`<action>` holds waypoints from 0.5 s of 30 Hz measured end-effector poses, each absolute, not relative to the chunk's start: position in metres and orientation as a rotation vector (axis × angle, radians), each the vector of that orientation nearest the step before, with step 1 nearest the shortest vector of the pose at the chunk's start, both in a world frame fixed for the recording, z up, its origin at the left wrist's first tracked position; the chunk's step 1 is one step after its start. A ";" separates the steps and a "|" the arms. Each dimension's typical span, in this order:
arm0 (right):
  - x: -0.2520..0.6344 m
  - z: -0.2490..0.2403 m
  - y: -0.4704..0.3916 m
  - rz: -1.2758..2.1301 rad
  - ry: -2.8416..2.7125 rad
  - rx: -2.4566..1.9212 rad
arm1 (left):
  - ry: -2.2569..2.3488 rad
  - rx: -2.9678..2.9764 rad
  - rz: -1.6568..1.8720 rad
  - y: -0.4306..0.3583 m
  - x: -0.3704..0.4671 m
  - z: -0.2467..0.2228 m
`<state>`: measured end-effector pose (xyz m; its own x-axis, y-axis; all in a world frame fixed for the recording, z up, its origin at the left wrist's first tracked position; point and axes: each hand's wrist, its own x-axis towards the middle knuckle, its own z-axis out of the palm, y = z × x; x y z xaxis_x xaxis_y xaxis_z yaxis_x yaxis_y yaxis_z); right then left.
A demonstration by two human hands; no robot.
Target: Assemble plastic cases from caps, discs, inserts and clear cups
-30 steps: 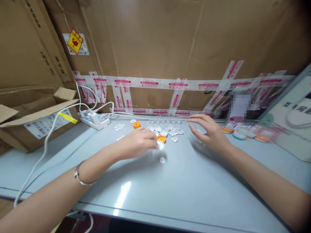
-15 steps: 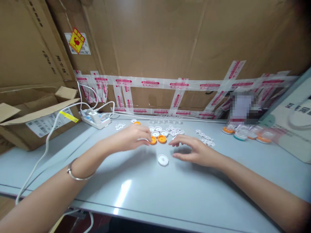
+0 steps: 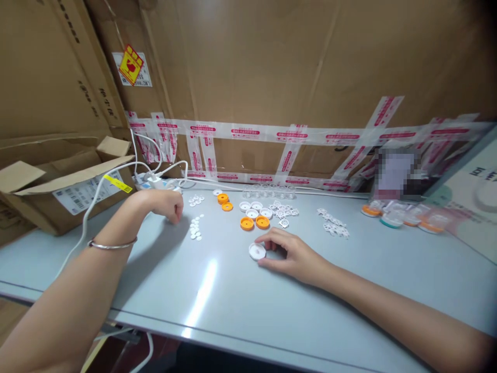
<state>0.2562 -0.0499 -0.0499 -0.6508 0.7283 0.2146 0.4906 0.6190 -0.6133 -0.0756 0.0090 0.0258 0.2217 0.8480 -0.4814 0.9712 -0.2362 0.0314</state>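
On the table, a white round shallow cap [image 3: 257, 252] lies between the thumb and fingertips of my right hand [image 3: 287, 253], which grips its right edge. Off to the left, my left hand [image 3: 167, 205] is curled with its fingers pointing down, near the power strip; what is in the fingers, if anything, is hidden. Small white discs [image 3: 195, 228] lie to the right of that hand. Behind the cap sit two orange round caps [image 3: 254, 223] and several white round caps [image 3: 254, 209]. A small white cut-out piece [image 3: 283, 223] lies beyond my right hand.
More orange caps [image 3: 222, 199] and small white parts [image 3: 196, 200] lie farther back. White cut-out pieces [image 3: 334, 224] and clear cups [image 3: 267, 191] are there too. Finished-looking domed pieces [image 3: 392, 220] stand at right. An open carton [image 3: 73, 181] and white cable [image 3: 87, 207] are at left.
My left hand has moved left, away from the orange caps, uncovering the small white discs. My right hand has come down and left and taken hold of the white cap.
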 end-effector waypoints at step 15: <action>0.257 -0.049 -0.050 0.693 -2.411 -0.939 | 1.688 2.200 -0.444 0.008 -0.074 0.025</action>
